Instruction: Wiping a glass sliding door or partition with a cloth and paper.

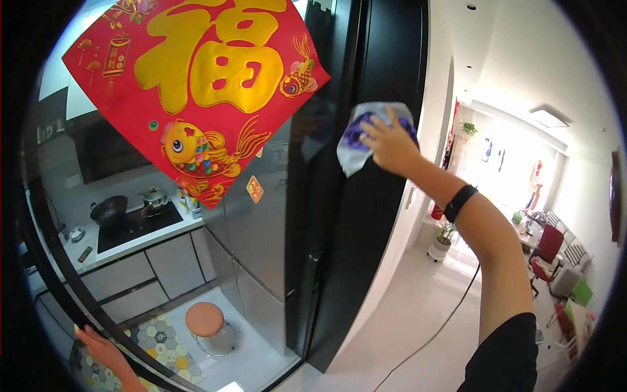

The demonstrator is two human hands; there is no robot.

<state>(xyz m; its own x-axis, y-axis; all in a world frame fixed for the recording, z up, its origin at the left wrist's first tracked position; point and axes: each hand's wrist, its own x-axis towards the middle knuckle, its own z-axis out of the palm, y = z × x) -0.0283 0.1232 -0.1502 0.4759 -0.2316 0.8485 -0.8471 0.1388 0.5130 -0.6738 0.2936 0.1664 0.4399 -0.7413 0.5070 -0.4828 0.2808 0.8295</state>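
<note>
My right hand (pixel 392 144) presses a purple and pale grey cloth (pixel 353 156) flat against the black door frame panel (pixel 377 63), fingers spread over it. At the lower left, my left hand (pixel 97 343) touches the dark edge frame (pixel 85 313) of a glass door; whether its fingers close on the frame I cannot tell. A red diamond-shaped decoration (pixel 132 112) with a gold character and goldfish hangs on the glass between my hands. Below the cloth, a dark handle or latch (pixel 316 255) is on the frame.
Behind the glass are a wok (pixel 108 210), a lidded pot (pixel 155 197) on a black cooktop (pixel 139 228), and a round stool (pixel 204 319). On the right, a cable (pixel 441 328) crosses the pale floor; farther back stand a potted plant (pixel 442 241) and a red chair (pixel 548 245).
</note>
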